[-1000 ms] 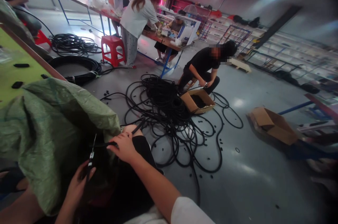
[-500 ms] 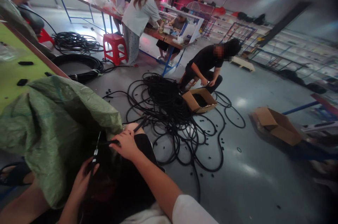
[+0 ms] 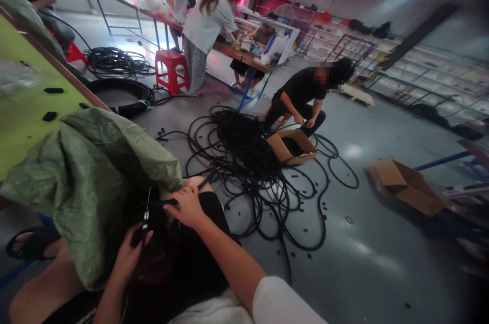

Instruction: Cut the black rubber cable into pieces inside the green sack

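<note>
Here, the left hand (image 3: 132, 250) has its fingers closed around a slim tool (image 3: 145, 218), with the thumb pressing at its side. The tool has white bands and a thin metal part, which points upward. The right hand (image 3: 187, 206) grips a black tube (image 3: 170, 202), the fingers laid over it and curled. This tube stands out from the hand toward the tool, and its end lies very near the metal part; whether the two touch, I cannot tell. On the other side of the hand, the tube passes over the person's knee toward a big tangled heap of tubing (image 3: 244, 135) on the floor (image 3: 344, 273).

Both hands are beside the open mouth of a green sack (image 3: 95, 145), which is dark inside. Behind the sack is a yellow-green bench (image 3: 19, 125) with a reddish edge. Two black pieces (image 3: 53, 90) lie on its top, a little inward from this edge, and one more lies just beside the edge.

Across the heap, a seated co-worker (image 3: 298, 87) in black bends over a cardboard box (image 3: 278, 148), both hands together above it; their grip is too small to judge. Another, open carton (image 3: 389, 173) stands toward the floor's right side.
</note>
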Available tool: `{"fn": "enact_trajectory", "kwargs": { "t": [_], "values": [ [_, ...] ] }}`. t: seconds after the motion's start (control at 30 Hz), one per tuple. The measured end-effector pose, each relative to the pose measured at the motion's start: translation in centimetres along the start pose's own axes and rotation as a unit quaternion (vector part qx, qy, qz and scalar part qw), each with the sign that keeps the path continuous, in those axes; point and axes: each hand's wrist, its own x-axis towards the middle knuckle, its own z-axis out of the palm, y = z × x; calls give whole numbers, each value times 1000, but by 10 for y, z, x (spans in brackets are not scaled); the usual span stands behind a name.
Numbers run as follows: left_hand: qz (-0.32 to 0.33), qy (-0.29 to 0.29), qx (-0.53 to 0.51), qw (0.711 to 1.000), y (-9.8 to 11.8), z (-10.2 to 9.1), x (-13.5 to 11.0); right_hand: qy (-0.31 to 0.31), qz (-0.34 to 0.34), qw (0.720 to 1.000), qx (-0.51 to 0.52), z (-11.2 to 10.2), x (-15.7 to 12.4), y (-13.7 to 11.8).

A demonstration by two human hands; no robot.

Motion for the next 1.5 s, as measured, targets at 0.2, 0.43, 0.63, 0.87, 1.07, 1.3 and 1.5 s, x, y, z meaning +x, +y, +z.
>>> {"fn": "enact_trajectory", "kwargs": {
  "t": [0.2,0.43,0.63,0.87,1.07,1.3,1.5],
  "values": [
    [-16,-33,-29,999,2,3,1,-6,3,1000,-7,-2,2,-1],
    [-13,-37,-1,999,4,1,-1,-12,2,1000,-19,2,2,2],
    [8,-20,39,999,5,0,0,-38,1,999,-33,1,5,3],
    [-26,-19,11,999,12,4,-2,-34,7,999,-39,0,5,1],
    [-42,-24,16,999,12,10,-2,-16,10,999,-27,2,3,5],
    [-28,-24,36,999,9,10,-13,-7,-1,1000,-12,-3,0,12],
    [-4,-24,53,998,14,10,-38,-15,-4,1000,4,-8,2,8]
  ]
}}
